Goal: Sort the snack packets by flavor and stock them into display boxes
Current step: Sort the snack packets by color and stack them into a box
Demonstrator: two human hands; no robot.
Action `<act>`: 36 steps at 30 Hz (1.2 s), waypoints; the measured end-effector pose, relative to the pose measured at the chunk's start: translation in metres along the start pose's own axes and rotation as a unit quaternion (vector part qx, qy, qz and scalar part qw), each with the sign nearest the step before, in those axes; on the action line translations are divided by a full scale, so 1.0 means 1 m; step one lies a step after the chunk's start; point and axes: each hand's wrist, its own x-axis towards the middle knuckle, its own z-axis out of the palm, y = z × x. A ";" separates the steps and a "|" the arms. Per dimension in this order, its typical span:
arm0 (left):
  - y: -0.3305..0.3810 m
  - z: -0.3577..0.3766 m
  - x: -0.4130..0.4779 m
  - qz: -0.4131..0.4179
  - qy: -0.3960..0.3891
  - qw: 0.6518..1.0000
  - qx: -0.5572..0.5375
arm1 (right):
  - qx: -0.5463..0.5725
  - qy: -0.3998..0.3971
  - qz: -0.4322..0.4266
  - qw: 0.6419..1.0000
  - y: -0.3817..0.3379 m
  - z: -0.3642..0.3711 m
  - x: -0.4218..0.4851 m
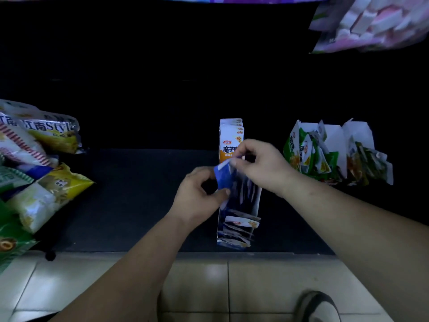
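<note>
Pinching one blue packet (223, 178), left hand (199, 190) and right hand (261, 166) meet over the box (233, 243).

One wide-angle view, worn on the person's head, looks forward and steeply down along both bare forearms. It sits close: the left hand (197, 191) and right hand (260, 163), pinching a small blue snack packet (222, 177), fill the centre. The dark flat worktop (139, 194) crosses the middle, and pale tiled floor (204, 280) lies along the bottom edge.
</note>
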 end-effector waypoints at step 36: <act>0.060 -0.026 -0.009 0.057 -0.056 0.994 -0.075 | 0.212 0.017 0.145 0.966 -0.024 -0.036 -0.041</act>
